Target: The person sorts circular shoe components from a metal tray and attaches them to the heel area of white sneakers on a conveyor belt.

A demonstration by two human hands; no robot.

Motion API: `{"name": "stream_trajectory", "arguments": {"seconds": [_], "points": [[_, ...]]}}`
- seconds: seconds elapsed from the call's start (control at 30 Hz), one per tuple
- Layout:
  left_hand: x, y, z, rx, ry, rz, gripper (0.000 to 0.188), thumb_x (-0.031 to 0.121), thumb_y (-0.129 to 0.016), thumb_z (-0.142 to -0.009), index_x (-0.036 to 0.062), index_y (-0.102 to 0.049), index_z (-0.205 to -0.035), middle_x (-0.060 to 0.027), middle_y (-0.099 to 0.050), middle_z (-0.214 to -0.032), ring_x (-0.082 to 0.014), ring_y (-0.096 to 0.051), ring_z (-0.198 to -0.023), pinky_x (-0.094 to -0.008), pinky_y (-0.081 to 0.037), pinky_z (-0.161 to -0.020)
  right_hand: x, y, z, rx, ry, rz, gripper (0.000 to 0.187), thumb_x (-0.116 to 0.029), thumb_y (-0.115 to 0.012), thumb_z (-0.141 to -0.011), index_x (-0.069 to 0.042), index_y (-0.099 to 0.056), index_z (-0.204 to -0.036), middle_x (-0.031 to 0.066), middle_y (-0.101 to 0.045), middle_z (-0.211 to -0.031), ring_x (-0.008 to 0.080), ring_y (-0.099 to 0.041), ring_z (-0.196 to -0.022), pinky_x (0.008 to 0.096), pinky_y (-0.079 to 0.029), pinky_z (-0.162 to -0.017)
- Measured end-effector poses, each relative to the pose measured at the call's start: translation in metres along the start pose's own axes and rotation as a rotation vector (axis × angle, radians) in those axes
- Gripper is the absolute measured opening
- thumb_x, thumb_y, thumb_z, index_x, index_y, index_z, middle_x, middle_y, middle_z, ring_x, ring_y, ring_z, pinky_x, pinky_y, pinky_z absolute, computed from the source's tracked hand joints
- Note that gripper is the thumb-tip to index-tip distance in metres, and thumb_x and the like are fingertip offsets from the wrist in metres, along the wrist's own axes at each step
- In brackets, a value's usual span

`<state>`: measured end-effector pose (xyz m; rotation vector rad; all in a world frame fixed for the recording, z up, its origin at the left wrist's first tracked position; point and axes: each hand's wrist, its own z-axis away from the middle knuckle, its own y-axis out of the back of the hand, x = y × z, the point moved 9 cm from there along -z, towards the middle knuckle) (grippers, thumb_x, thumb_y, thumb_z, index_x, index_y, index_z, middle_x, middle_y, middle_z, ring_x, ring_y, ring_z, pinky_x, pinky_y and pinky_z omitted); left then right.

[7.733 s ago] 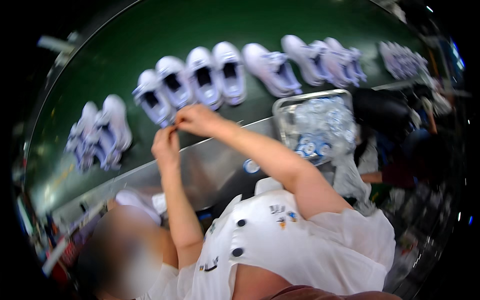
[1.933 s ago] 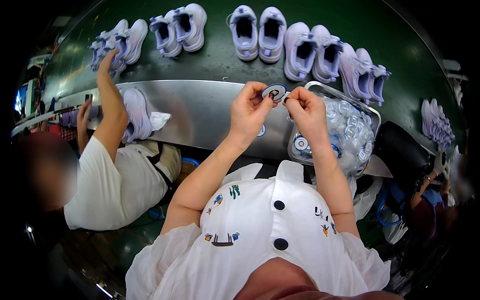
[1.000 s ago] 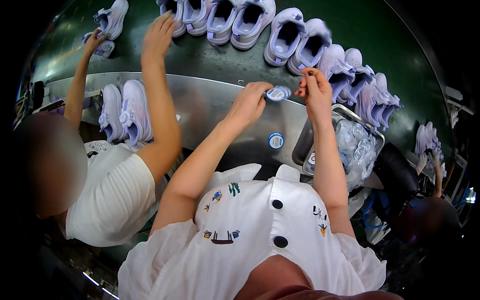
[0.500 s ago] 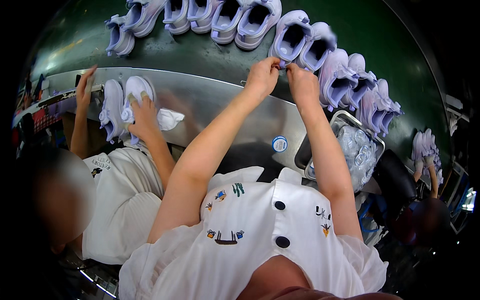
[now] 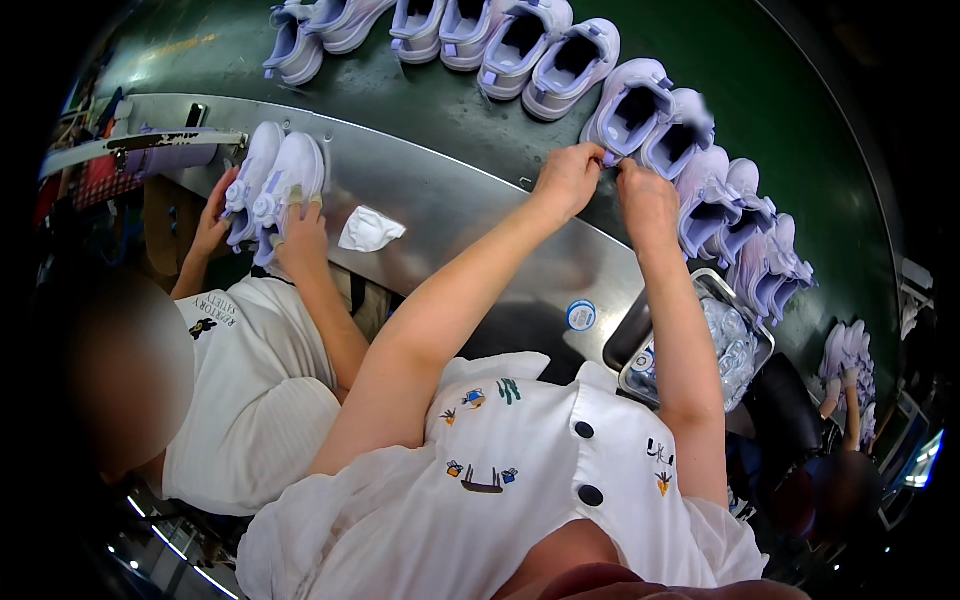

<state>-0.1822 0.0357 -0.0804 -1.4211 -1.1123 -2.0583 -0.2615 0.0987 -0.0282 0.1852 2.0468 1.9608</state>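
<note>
A pale lilac sneaker (image 5: 630, 112) stands on the green work surface with its heel toward me. My left hand (image 5: 570, 182) pinches at its heel tab (image 5: 611, 159), thumb and forefinger pressed together. Close beside it, the fingers of my right hand (image 5: 650, 203) are also closed at the back of the shoe; anything small between them is hidden. A matching sneaker (image 5: 672, 140) stands just to the right, past my right fingertips. Both forearms reach forward over the metal ledge.
More lilac sneakers (image 5: 572, 68) line the green surface (image 5: 440, 110) on both sides. A metal tray (image 5: 712, 285) with clear plastic pieces sits by my right forearm. A white crumpled piece (image 5: 371, 229) lies on the metal ledge (image 5: 440, 200). At left, a co-worker handles two sneakers (image 5: 297, 172).
The whole view has shifted, so the shoes and ledge appear farther right. My hands stay closed at the same sneaker's heel. The co-worker's raised hand has come down to the shoes at left.
</note>
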Motion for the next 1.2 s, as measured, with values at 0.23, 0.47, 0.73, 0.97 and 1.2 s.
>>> {"name": "stream_trajectory", "arguments": {"seconds": [0.23, 0.47, 0.73, 0.97, 1.2], "points": [[0.0, 0.003, 0.004, 0.064, -0.007, -0.006, 0.02, 0.004, -0.048, -0.079, -0.0007, -0.062, -0.094, -0.0164, -0.064, -0.084, -0.0274, -0.062, -0.078, -0.033, -0.047, -0.071, -0.012, 0.004, -0.007, -0.036, 0.08, 0.119, 0.009, -0.005, -0.049, -0.076, -0.001, -0.056, -0.081, 0.014, -0.062, -0.069, 0.0295, -0.063, -0.063, 0.0368, -0.051, -0.054], [-0.009, 0.002, 0.001, 0.106, -0.012, 0.112, 0.017, 0.003, -0.053, -0.079, -0.0014, -0.062, -0.092, -0.0153, -0.065, -0.08, -0.0206, -0.063, -0.07, -0.0298, -0.048, -0.066, -0.017, 0.004, -0.006, -0.044, 0.089, 0.07, 0.01, -0.007, -0.049, -0.077, -0.002, -0.056, -0.082, 0.014, -0.063, -0.071, 0.0297, -0.063, -0.063, 0.0383, -0.05, -0.055], [-0.045, -0.025, -0.01, -0.026, 0.169, 0.623, 0.016, 0.006, -0.054, -0.079, -0.0054, -0.052, -0.091, -0.0188, -0.062, -0.076, -0.0226, -0.062, -0.068, -0.0328, -0.05, -0.064, -0.002, 0.002, 0.0, 0.05, -0.076, -0.278, 0.014, -0.016, -0.051, -0.082, -0.003, -0.053, -0.086, 0.017, -0.062, -0.073, 0.036, -0.06, -0.066, 0.0436, -0.047, -0.058], [-0.029, 0.024, -0.003, 0.157, 0.032, 0.184, 0.028, 0.022, -0.046, -0.081, -0.0029, -0.056, -0.074, -0.0239, -0.06, -0.079, -0.0362, -0.058, -0.069, -0.0397, -0.048, -0.062, 0.028, -0.021, 0.012, -0.188, -0.162, -0.704, 0.016, -0.006, -0.051, -0.079, -0.004, -0.053, -0.095, 0.0078, -0.062, -0.067, 0.0193, -0.059, -0.065, 0.0281, -0.044, -0.059], [-0.03, -0.002, -0.005, 0.018, 0.176, 1.285, 0.019, 0.021, -0.043, -0.087, 0.0035, -0.051, -0.087, -0.0128, -0.059, -0.094, -0.0154, -0.056, -0.068, -0.0258, -0.044, -0.049, 0.022, -0.035, 0.021, -0.388, -0.131, -1.302, 0.015, -0.015, -0.05, -0.088, -0.007, -0.057, -0.098, -0.0013, -0.056, -0.081, 0.0045, -0.05, -0.07, 0.0182, -0.041, -0.058]]}}
